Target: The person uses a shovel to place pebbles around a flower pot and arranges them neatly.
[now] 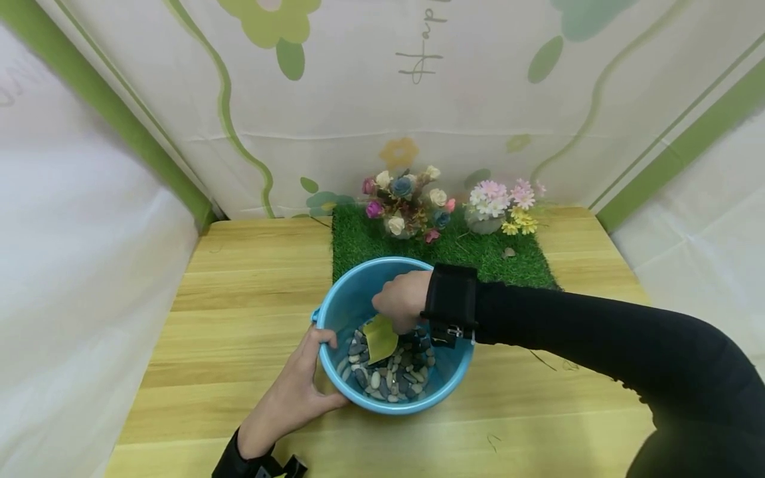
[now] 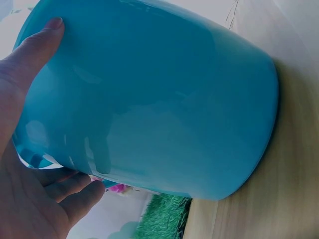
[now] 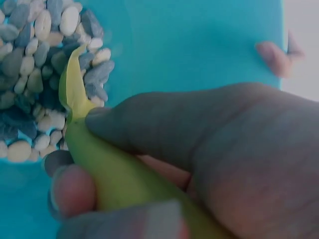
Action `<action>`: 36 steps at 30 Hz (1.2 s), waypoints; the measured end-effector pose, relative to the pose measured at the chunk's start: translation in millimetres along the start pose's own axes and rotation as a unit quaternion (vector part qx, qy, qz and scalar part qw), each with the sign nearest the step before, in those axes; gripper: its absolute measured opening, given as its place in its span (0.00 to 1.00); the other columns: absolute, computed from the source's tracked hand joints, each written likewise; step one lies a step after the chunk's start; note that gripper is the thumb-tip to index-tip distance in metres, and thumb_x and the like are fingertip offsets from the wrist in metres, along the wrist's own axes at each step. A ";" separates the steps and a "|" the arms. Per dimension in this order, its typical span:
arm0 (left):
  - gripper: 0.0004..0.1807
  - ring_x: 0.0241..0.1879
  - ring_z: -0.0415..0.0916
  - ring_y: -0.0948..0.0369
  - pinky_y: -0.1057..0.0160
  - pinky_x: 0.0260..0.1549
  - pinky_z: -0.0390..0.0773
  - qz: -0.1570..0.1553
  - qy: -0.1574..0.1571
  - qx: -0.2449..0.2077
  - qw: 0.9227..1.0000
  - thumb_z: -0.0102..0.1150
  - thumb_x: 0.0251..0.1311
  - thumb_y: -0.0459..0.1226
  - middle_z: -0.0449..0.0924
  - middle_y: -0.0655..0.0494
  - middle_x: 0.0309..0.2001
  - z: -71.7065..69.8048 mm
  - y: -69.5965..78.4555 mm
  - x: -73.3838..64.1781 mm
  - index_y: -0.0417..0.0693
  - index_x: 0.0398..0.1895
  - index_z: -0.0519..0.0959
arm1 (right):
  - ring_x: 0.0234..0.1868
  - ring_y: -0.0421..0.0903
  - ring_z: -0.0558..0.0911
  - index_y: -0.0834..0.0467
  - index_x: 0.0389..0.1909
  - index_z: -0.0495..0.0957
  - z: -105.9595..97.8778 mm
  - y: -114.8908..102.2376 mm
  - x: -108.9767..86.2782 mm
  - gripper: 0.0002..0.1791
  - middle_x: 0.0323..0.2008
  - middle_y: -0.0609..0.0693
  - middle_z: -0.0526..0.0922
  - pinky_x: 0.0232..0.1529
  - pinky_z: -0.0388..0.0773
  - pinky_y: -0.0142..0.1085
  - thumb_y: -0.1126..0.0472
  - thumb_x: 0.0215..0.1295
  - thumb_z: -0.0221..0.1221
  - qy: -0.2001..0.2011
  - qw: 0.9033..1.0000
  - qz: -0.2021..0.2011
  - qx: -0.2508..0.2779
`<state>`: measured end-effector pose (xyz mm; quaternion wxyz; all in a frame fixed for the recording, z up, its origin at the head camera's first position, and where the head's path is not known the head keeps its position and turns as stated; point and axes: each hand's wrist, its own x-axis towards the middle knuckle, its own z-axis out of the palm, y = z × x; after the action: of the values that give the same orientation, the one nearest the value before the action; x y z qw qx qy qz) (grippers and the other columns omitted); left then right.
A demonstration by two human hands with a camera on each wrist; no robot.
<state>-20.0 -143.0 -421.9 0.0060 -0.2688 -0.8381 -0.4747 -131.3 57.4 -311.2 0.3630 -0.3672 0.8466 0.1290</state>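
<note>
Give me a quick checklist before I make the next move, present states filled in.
1. Light-blue round plastic bucket standing on the pale wooden table: ok, base down.
2. Left hand holding the bucket: ok, fingers over the rim, thumb outside.
3. Right hand gripping the smooth yellow-green scoop by its handle: ok.
4. Smooth grey and white pebbles inside the bucket: ok.
5. Scoop touching the pebbles: cannot tell.
6. Right hand clear of the bucket's opening: not ok, it is in or over it.

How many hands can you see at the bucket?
2. The left hand grips the blue bucket at its rim; the right hand is inside it, holding a yellow-green tool. Some fingers are hidden.
</note>
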 end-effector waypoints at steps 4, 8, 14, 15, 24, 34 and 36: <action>0.37 0.63 0.55 0.50 0.47 0.53 0.68 -0.001 -0.001 -0.003 1.000 0.70 0.42 0.51 0.53 0.50 0.66 0.0 0.1 0.9 0.53 0.47 0.56 | 0.21 0.41 0.74 0.51 0.47 0.70 -0.4 -5.4 -1.6 0.11 0.32 0.47 0.73 0.18 0.70 0.31 0.59 0.64 0.54 -0.006 1.000 0.004 -0.003; 0.37 0.63 0.55 0.50 0.47 0.53 0.67 0.001 -0.001 -0.004 1.000 0.71 0.41 0.50 0.53 0.50 0.66 0.5 0.2 1.5 0.52 0.47 0.56 | 0.20 0.41 0.74 0.51 0.47 0.69 -1.5 -7.8 -0.2 0.10 0.33 0.48 0.73 0.18 0.69 0.31 0.59 0.65 0.53 -0.028 1.000 0.011 0.006; 0.37 0.63 0.54 0.49 0.46 0.54 0.66 -0.005 -0.003 -0.004 1.000 0.71 0.41 0.51 0.52 0.48 0.66 0.4 0.0 1.7 0.53 0.46 0.56 | 0.17 0.41 0.73 0.51 0.48 0.67 1.0 -9.6 0.2 0.11 0.34 0.49 0.73 0.16 0.69 0.30 0.61 0.65 0.52 -0.058 0.997 0.022 0.040; 0.37 0.63 0.54 0.49 0.46 0.53 0.66 -0.005 -0.003 -0.003 1.000 0.71 0.41 0.51 0.52 0.47 0.66 0.3 -0.1 1.5 0.54 0.46 0.56 | 0.17 0.41 0.73 0.51 0.47 0.66 1.2 -9.3 0.1 0.11 0.35 0.50 0.73 0.16 0.68 0.30 0.61 0.66 0.51 -0.060 0.997 0.021 0.045; 0.37 0.63 0.55 0.49 0.47 0.53 0.67 0.000 0.001 0.001 1.000 0.72 0.41 0.50 0.54 0.47 0.65 0.7 -0.3 1.0 0.53 0.46 0.56 | 0.12 0.42 0.66 0.54 0.44 0.69 3.2 2.5 0.6 0.07 0.22 0.48 0.72 0.14 0.62 0.32 0.61 0.66 0.50 -0.060 0.995 -0.020 0.071; 0.37 0.63 0.54 0.48 0.46 0.54 0.66 0.005 0.003 -0.001 1.000 0.72 0.41 0.49 0.54 0.47 0.65 0.8 -0.4 1.1 0.53 0.46 0.56 | 0.10 0.44 0.67 0.49 0.18 0.74 44.3 47.4 68.8 0.15 0.10 0.46 0.70 0.10 0.62 0.35 0.52 0.64 0.53 -0.058 0.993 -0.083 0.060; 0.37 0.63 0.54 0.48 0.47 0.54 0.66 0.008 0.004 -0.001 1.000 0.71 0.41 0.50 0.54 0.47 0.65 1.2 -0.7 0.9 0.53 0.46 0.56 | 0.10 0.44 0.66 0.48 0.15 0.73 46.0 50.6 69.5 0.17 0.10 0.46 0.69 0.11 0.62 0.35 0.50 0.64 0.54 -0.048 0.993 -0.093 0.055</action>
<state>-20.9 -141.9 -422.9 0.0132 -0.2734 -0.8355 -0.4765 -176.0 78.2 -395.3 0.4330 -0.4171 0.7964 0.0659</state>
